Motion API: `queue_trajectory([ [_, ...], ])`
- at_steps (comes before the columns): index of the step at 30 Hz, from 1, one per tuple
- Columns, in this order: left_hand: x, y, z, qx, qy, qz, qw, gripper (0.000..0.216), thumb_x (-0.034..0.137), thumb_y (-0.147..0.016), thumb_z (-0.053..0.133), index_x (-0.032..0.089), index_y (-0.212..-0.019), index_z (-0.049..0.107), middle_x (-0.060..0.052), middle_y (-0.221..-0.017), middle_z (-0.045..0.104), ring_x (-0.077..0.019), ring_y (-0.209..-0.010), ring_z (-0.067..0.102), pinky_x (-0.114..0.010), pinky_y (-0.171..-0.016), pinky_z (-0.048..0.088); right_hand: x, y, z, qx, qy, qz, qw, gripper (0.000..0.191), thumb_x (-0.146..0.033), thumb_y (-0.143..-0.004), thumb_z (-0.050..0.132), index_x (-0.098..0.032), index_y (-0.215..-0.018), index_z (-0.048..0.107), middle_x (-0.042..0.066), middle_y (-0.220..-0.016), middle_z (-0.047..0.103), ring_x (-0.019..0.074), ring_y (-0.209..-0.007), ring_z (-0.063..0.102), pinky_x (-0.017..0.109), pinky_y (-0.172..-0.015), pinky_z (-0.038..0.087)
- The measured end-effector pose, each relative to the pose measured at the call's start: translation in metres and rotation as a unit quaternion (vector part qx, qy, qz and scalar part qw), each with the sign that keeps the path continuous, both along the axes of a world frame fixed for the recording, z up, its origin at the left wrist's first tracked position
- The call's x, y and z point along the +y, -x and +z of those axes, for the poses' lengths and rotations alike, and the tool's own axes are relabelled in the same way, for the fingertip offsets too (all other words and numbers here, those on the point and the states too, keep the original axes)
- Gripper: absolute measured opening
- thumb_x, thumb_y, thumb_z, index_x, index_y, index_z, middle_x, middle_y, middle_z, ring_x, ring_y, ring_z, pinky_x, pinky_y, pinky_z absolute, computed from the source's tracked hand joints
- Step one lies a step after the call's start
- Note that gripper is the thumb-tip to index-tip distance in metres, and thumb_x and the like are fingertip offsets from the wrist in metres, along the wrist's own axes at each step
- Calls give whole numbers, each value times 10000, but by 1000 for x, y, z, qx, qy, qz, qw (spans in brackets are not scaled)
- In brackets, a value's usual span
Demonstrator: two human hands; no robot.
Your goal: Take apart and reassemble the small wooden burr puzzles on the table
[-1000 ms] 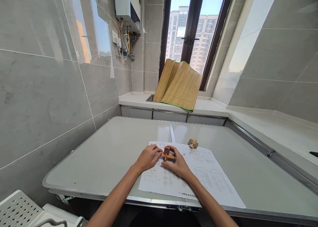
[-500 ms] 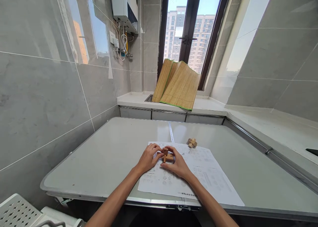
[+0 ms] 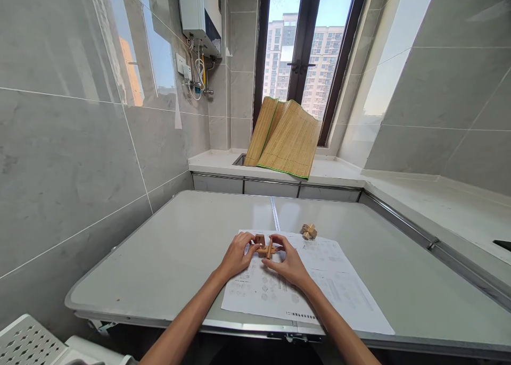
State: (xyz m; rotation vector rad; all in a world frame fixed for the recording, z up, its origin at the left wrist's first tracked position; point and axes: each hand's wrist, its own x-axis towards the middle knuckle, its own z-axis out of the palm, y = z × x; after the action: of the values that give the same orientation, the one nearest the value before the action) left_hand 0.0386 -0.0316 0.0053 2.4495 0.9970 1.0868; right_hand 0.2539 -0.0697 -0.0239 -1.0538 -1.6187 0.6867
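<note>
Over the printed paper sheet, my left hand pinches a small brown wooden block between thumb and fingers. My right hand holds a slim wooden stick upright between thumb and index finger. Another wooden piece, lighter in colour, lies behind the stick and between both hands. Fingers partly cover these pieces, so how they join is hard to make out. Beyond my right hand, a wooden interlocking puzzle of crossed pieces stands at the sheet's far edge.
The pale folding table has a seam down its middle and a metal latch at the front edge. A bamboo mat leans by the window on the white ledge. A white perforated plastic object is at lower left.
The wooden stick has moved slightly right with my right hand, away from the brown block. That block has shifted a little left and up with my left fingers.
</note>
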Motion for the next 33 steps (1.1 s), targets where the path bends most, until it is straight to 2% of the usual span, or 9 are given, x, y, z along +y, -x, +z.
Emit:
queue_trajectory([
  [5,1,1,-1,-12,29,4,999,176,329,-1023,496,219,-963,620,-53,-942,672,-230,-913,606,-365,-872,461,2,0,0,8,4,-3,1000,659,-357,-713,857,-307,-1299,561,72,-1319,657,323,-1247,606,512,-1003,519],
  [10,-1,0,2,-33,76,-8,997,203,364,-1019,509,216,-957,632,-39,-952,706,-204,-838,616,-319,-782,453,3,0,0,21,9,-6,1000,660,-362,-714,854,-303,-1303,562,76,-1313,668,319,-1231,622,510,-998,528],
  [14,0,1,4,-67,119,-11,990,224,398,-1005,535,209,-948,640,-29,-946,721,-181,-779,602,-286,-707,427,6,-3,-2,28,12,-13,999,587,-369,-779,803,-285,-1305,556,87,-1331,660,294,-1229,632,461,-981,546],
  [18,4,1,2,-121,166,6,979,246,444,-970,580,206,-931,627,-17,-842,698,-188,-757,601,-286,-699,419,11,-6,-6,26,12,-44,999,544,-431,-829,754,-256,-1300,545,119,-1334,647,300,-1226,631,457,-967,550],
  [22,11,1,-2,-195,222,14,955,301,499,-938,595,205,-872,587,-26,-853,706,-201,-806,645,-292,-745,462,9,-5,-11,-20,9,-58,998,652,-441,-766,818,-253,-1327,545,113,-1338,629,321,-1243,596,495,-1018,504],
  [27,19,2,-5,-273,307,8,912,365,547,-899,625,184,-860,612,-2,-704,673,-183,-674,644,-279,-671,460,0,-1,-9,-89,-2,-16,996,707,-422,-745,842,-282,-1372,548,80,-1374,608,308,-1251,577,490,-1072,464],
  [30,20,5,-5,-310,350,-7,884,363,531,-871,670,174,-938,649,-40,-842,743,-208,-783,698,-278,-685,478,-5,0,-6,-123,-9,10,992,664,-422,-732,860,-303,-1332,600,66,-1387,602,313,-1266,563,489,-1098,442],
  [33,18,6,-3,-333,386,-33,860,371,502,-842,725,166,-983,655,-97,-1013,780,-264,-984,730,-316,-815,518,-7,0,-5,-142,-13,18,990,636,-431,-737,861,-301,-1312,625,77,-1396,593,327,-1278,549,506,-1111,425],
])
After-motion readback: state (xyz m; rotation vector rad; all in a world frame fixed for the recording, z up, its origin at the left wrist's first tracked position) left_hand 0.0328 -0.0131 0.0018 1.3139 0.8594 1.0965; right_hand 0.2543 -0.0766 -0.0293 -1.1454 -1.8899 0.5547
